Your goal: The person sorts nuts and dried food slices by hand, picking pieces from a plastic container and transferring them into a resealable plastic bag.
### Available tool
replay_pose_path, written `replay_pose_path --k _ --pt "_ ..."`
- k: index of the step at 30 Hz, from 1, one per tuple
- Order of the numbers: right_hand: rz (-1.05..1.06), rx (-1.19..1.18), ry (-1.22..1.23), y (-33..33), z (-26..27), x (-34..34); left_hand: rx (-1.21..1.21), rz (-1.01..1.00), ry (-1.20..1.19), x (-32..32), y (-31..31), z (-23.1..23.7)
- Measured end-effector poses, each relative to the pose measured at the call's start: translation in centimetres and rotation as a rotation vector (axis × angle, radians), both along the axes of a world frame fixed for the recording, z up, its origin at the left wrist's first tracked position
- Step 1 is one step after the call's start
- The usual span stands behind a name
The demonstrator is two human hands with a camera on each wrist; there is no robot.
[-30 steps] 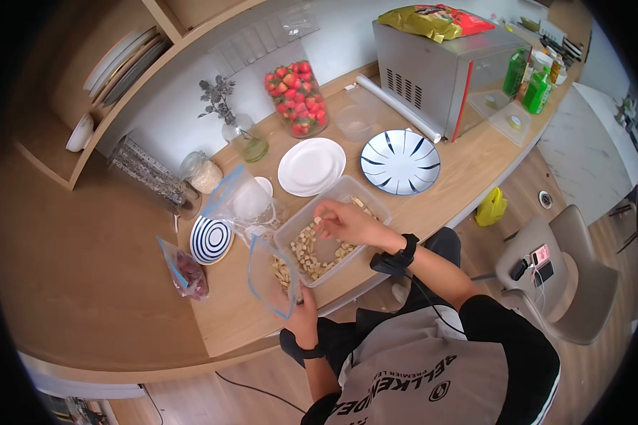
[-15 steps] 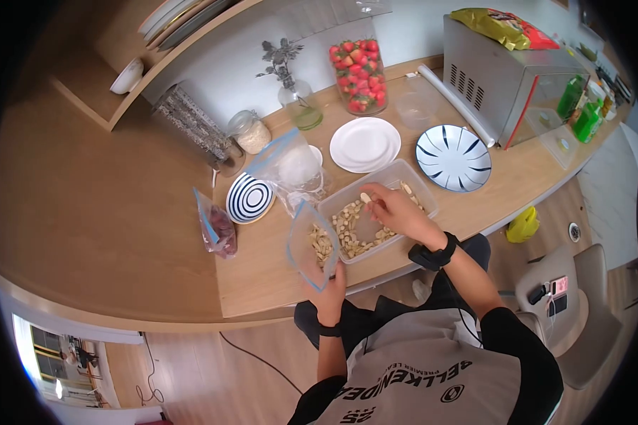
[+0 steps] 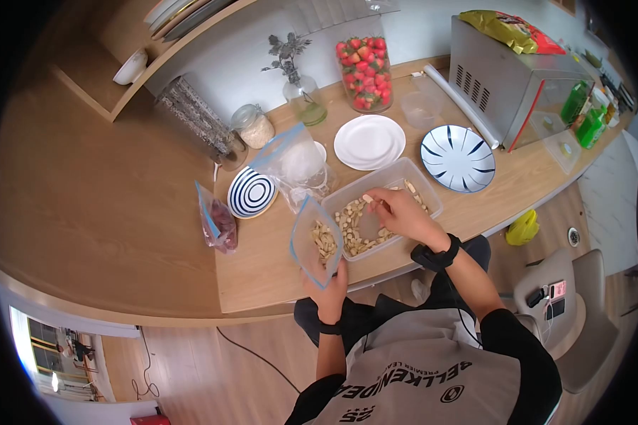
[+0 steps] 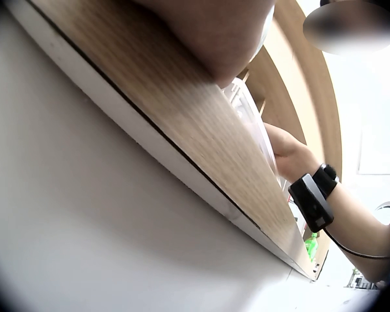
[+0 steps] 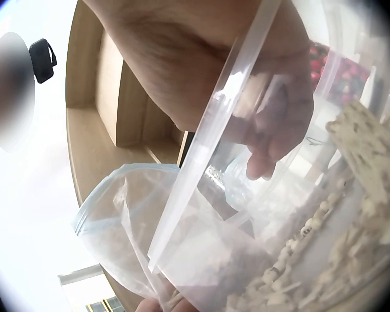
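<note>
My left hand (image 3: 327, 292) grips the lower edge of a clear zip bag (image 3: 305, 237) with a blue seal, its mouth open. Pale pieces lie inside the bag. It stands against the left end of a clear plastic container (image 3: 383, 172), where many small pale, nut-like pieces (image 3: 350, 221) are spread along the bottom. Over the container, my right hand (image 3: 406, 214) pinches one small pale piece (image 3: 367, 199) between thumb and fingertips. In the right wrist view, the container wall stands in front of part of the right hand (image 5: 273, 110).
Behind the container are a white plate (image 3: 370, 143) and a blue-striped plate (image 3: 458, 159). To the left sit a ringed plate (image 3: 252, 193), a bag of dark red pieces (image 3: 220, 225) and another clear zip bag (image 3: 298, 159). A jar of strawberries (image 3: 365, 74) and a microwave (image 3: 503, 78) stand farther back.
The head view has swung, so everything sits farther right in it. My right hand has risen slightly from the pieces with one pinched; the left hand keeps its grip on the bag.
</note>
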State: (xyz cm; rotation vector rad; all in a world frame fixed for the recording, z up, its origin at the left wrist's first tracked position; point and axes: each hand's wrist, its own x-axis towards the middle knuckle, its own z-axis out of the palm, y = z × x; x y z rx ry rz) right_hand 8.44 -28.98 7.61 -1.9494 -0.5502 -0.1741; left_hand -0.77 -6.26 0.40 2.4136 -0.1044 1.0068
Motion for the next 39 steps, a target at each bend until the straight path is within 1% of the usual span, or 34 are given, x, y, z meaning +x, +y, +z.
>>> replay_pose_path --k 2,3,5,11,13,15,23,26,27,29,33,35,39 --pt "-0.039 -0.003 0.146 -0.1 0.9 -0.2 -0.015 0.006 -0.009 0.4 -0.2 0.2" --pt "-0.040 -0.008 0.143 -0.3 0.8 0.0 -0.023 0.003 -0.020 0.4 -0.2 0.2" --pt "-0.018 -0.022 0.064 -0.3 0.2 0.1 -0.029 -0.001 -0.024 0.3 -0.2 -0.1" --pt "-0.059 0.019 0.101 -0.1 1.0 -0.4 -0.001 -0.005 0.007 0.4 0.1 -0.4" --pt "-0.052 0.021 0.062 -0.2 0.2 0.0 0.038 0.018 -0.019 0.3 0.1 -0.6" --pt "-0.039 0.029 0.038 -0.2 -0.2 0.1 0.025 0.016 -0.009 0.3 0.0 -0.8" --pt "-0.048 0.003 0.047 -0.2 0.2 0.0 -0.016 -0.008 0.037 0.4 0.2 -1.1" --pt "-0.034 0.011 0.034 -0.1 0.3 0.0 0.011 0.004 0.023 0.1 0.4 -1.2" --pt "-0.032 0.014 0.038 -0.1 0.1 0.0 0.016 0.008 0.002 0.1 0.1 -0.6" --pt "-0.030 -0.070 0.047 -0.3 -0.3 0.3 0.019 0.010 -0.020 0.1 0.0 -0.3" --pt "0.011 -0.049 0.036 -0.5 -0.6 0.6 -0.004 -0.007 -0.018 0.5 0.1 -0.6" --pt "0.015 -0.001 0.156 -0.3 -0.3 0.3 0.010 -0.026 -0.002 0.3 0.3 -0.8" --pt "-0.001 0.076 0.236 0.0 0.4 -0.2 0.032 -0.006 0.012 0.3 0.4 -0.8"
